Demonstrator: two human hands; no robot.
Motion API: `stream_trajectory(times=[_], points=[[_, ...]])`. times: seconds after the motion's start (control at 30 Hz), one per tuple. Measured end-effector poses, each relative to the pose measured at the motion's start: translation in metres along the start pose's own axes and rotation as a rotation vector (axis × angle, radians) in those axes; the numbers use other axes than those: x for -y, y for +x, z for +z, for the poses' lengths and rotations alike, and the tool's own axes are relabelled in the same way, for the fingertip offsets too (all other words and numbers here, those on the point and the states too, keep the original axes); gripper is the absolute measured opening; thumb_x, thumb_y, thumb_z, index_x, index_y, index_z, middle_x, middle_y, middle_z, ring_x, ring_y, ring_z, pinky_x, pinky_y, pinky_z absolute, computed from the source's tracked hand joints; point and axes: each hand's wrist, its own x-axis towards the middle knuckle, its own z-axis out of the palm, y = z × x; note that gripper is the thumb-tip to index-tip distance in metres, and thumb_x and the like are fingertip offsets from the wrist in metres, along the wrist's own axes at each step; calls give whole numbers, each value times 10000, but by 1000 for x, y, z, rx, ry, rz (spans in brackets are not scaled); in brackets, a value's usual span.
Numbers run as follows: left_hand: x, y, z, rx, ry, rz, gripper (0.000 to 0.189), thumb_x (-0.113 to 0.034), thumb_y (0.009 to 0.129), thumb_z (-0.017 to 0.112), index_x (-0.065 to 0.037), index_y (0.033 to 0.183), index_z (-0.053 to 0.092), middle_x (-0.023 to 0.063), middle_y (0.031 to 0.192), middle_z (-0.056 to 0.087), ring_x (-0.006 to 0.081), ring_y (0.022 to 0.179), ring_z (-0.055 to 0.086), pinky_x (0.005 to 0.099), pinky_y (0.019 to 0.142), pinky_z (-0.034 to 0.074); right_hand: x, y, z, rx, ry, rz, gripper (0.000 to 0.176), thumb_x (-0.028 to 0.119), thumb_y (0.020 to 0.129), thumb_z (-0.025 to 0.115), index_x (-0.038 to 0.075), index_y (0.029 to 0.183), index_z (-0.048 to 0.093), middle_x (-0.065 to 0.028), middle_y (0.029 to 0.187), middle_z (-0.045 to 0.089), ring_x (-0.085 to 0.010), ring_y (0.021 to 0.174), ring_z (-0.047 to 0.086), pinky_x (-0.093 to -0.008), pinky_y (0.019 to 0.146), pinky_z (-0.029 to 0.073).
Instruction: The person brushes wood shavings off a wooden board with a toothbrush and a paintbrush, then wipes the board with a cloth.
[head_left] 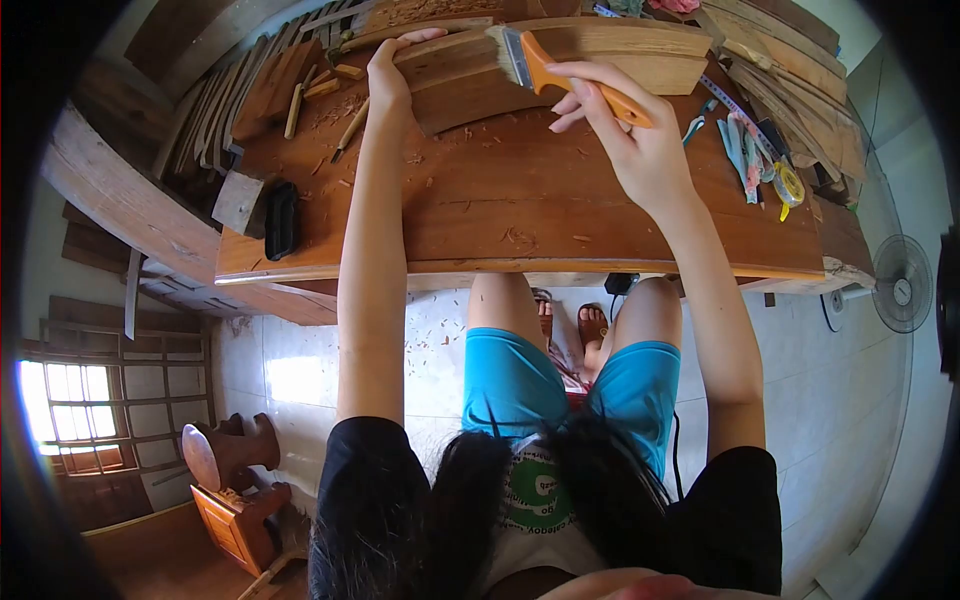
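My right hand [625, 130] is closed round the orange handle of a flat paintbrush [545, 68]. The brush's pale bristles lie against the face of a long wooden board [620, 62], left of its middle. At the board's left end my left hand [392, 75] grips it, with fingers over the far edge and the palm hidden from view. Close to my left wrist, a slim pencil-like tool [350, 132] lies among wood shavings [330, 118] on the brown table [580, 215].
Wooden strips [225, 105] and a black case [282, 220] lie at the left. To the right are a yellow tape measure [788, 185], crumpled cloth [738, 150] and stacked planks [790, 90]. A fan [902, 284] stands beyond the table's right end.
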Motion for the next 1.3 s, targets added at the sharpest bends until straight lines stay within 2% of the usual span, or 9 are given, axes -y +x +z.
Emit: stream_trajectory(times=[0.23,0.33,0.47,0.6,0.8,0.87,1.0,1.13,1.3], points=[[-2,-4,2,-8,13,25,509,-260,936,242,-109,1060,713,93,1129,658,247,1036,579,424,917,491,-16,6,-41,-259,-61,140,294,229,1028,528,19,1195,650,-88,802,689,-139,731,700,-244,684,529],[-5,-8,4,-22,7,5,508,-264,937,245,-114,1043,719,90,1124,659,243,1031,580,427,912,491,-11,3,-33,-445,-284,134,248,241,1017,533,59,1125,662,-115,762,689,-196,643,699,-306,606,533],[-3,-4,1,-5,-13,-6,504,-270,935,252,-111,1041,718,90,1115,662,241,1023,585,427,910,490,6,3,9,-400,-773,80,124,251,971,548,146,961,614,-161,753,652,-363,597,626,-441,539,499],[1,1,-1,-7,-46,-15,493,-266,925,274,-67,1068,701,105,1106,665,246,1024,593,398,912,491,7,2,66,-296,-611,-142,114,158,913,630,117,1015,603,-107,877,692,-309,683,670,-395,571,528],[-8,0,-5,98,-114,-73,442,-256,931,336,-32,1100,679,117,1076,672,244,978,615,370,878,504,18,-2,104,-41,-344,-238,158,94,870,665,72,996,572,-98,848,650,-303,693,652,-391,591,525],[-7,3,-9,137,-159,-140,423,-258,934,365,-28,1093,683,125,1092,671,242,974,618,362,886,501,12,-4,102,-22,-226,-252,160,88,891,652,66,1039,594,-123,871,654,-299,719,657,-371,621,528],[-2,7,-19,236,-12,20,413,-319,955,414,-51,1139,670,83,1140,662,222,1043,598,349,948,451,-1,-11,78,42,67,-112,193,73,930,621,73,1123,630,-139,944,675,-235,776,674,-315,692,537],[-6,7,-23,309,8,-5,462,-419,983,457,-46,1163,661,61,1146,668,165,1070,603,320,946,447,-18,-29,36,-2,74,65,208,54,964,585,75,1159,653,-66,980,685,-118,804,644,-268,721,534],[-6,1,-27,400,239,143,373,-327,891,651,-68,1158,678,33,1073,678,125,1018,594,276,908,438,-33,-42,-22,-326,-98,62,186,71,1008,526,3,1132,647,-67,912,656,-93,746,615,-226,673,504]])
